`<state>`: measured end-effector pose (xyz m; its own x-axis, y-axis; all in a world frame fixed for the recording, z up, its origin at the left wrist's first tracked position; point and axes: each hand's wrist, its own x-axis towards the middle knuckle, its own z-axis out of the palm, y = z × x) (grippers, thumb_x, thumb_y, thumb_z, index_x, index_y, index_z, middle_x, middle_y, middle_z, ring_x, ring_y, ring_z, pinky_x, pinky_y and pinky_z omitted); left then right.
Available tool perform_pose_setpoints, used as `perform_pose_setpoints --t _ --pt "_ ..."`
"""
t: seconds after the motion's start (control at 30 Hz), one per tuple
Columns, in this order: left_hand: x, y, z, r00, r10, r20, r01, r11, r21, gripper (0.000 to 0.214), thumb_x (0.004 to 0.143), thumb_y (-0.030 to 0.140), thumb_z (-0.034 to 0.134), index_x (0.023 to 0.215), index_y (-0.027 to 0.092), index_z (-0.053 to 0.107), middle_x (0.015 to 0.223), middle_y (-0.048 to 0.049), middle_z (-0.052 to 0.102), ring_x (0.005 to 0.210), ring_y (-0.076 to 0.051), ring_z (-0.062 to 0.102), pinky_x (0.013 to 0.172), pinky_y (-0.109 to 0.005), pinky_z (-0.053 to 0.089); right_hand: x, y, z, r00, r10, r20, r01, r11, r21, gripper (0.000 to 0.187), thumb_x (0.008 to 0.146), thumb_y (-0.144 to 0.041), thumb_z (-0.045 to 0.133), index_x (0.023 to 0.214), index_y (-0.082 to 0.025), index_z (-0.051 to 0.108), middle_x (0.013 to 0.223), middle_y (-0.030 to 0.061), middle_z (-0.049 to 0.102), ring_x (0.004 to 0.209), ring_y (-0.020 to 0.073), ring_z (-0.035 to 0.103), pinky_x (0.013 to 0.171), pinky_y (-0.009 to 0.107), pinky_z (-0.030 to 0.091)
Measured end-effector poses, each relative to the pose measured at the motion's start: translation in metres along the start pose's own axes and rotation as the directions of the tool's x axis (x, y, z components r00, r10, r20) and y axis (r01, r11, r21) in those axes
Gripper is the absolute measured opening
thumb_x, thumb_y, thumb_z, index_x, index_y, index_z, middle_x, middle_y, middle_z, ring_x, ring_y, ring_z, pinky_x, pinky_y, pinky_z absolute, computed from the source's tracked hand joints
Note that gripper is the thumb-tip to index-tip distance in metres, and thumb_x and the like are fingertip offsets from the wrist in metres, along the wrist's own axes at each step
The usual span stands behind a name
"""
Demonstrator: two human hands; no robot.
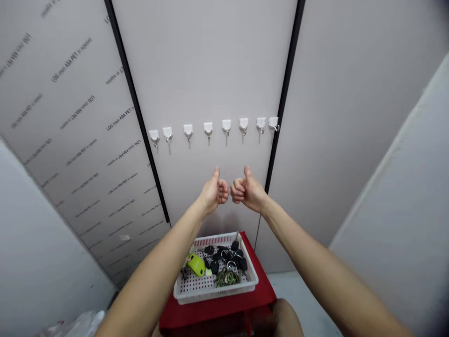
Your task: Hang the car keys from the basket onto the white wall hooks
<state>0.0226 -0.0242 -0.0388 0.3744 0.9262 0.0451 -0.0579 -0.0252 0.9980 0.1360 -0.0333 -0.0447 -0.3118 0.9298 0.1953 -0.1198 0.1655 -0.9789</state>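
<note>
My left hand (213, 191) and my right hand (247, 189) are raised side by side in front of the wall, both closed in fists with thumbs up. Neither hand holds anything, and they stand just apart. Above them runs a row of several white adhesive wall hooks (208, 128) with metal prongs. Below them sits a white plastic basket (215, 296) holding a heap of keys with black fobs (224, 258), a lime-green key fob (196, 265) and a tangle of olive-toned keys (227, 278).
The basket stands on a red-topped stool (217, 318). Grey wall panels with black trim strips (135, 110) rise behind it, and the left panel carries printed protective film (80, 150). A white plastic bag (75, 325) lies at bottom left.
</note>
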Motion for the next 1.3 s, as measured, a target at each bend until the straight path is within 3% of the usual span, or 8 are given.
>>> perform_pose_setpoints --t 0.07,0.17,0.47,1.03,1.2,1.3 --pt "0.001 0.015 0.002 0.999 0.041 0.027 -0.04 0.999 -0.011 0.056 0.059 0.064 0.01 0.04 0.016 0.032 0.031 0.004 0.029 0.029 -0.003 0.028 0.033 -0.016 0.023 0.003 -0.013 0.002 0.998 0.011 0.055 -0.016 0.996 0.086 0.052 0.063 -0.063 0.006 0.039 -0.018 0.018 0.033 -0.0071 0.019 0.029 0.004 0.019 0.035 0.02 0.024" --pt "0.001 0.018 0.003 0.996 0.062 0.066 -0.058 0.997 -0.054 0.056 0.058 0.065 0.01 0.039 0.016 0.03 0.03 0.0042 0.027 0.027 -0.002 0.024 0.031 -0.016 0.018 0.003 -0.017 0.002 0.996 0.023 0.09 -0.036 0.99 0.138 0.053 0.062 -0.064 0.008 0.038 -0.017 0.017 0.031 -0.007 0.019 0.028 0.0038 0.018 0.034 0.019 0.022" --pt "-0.002 -0.001 0.0 0.991 0.046 0.125 -0.018 0.977 -0.213 0.055 0.058 0.064 0.017 0.039 0.015 0.031 0.027 0.0049 0.028 0.025 -0.002 0.024 0.029 -0.015 0.013 0.0 -0.004 0.003 0.988 0.075 0.135 -0.097 0.982 0.165 0.055 0.06 -0.065 0.007 0.037 -0.017 0.019 0.03 -0.0069 0.02 0.027 0.0033 0.017 0.032 0.019 0.019" --pt "0.0 -0.055 0.0 0.989 -0.125 0.082 0.137 0.978 -0.157 0.054 0.059 0.064 0.017 0.039 0.015 0.031 0.027 0.0052 0.028 0.024 -0.002 0.023 0.03 -0.015 0.013 -0.008 0.047 -0.002 0.969 0.239 0.059 -0.246 0.957 0.157 0.053 0.063 -0.062 0.015 0.037 -0.017 0.019 0.029 -0.0073 0.02 0.027 0.0029 0.017 0.032 0.018 0.019" --pt "-0.001 -0.075 0.002 0.985 -0.16 0.064 0.165 0.983 -0.082 0.055 0.059 0.064 0.015 0.039 0.015 0.033 0.028 0.0053 0.029 0.025 -0.003 0.025 0.031 -0.016 0.016 -0.014 0.068 -0.003 0.962 0.271 0.017 -0.271 0.962 0.024 0.053 0.064 -0.061 0.011 0.037 -0.017 0.019 0.029 -0.0074 0.018 0.027 0.0031 0.016 0.032 0.019 0.018" --pt "-0.008 -0.101 0.002 0.978 -0.207 0.029 0.205 0.977 0.051 0.055 0.061 0.061 0.013 0.041 0.015 0.036 0.031 0.0042 0.034 0.027 -0.004 0.031 0.033 -0.017 0.022 -0.024 0.09 -0.003 0.977 0.201 -0.078 -0.214 0.942 -0.257 0.052 0.067 -0.057 0.012 0.036 -0.017 0.024 0.03 -0.0059 0.022 0.029 0.0044 0.023 0.035 0.02 0.022"
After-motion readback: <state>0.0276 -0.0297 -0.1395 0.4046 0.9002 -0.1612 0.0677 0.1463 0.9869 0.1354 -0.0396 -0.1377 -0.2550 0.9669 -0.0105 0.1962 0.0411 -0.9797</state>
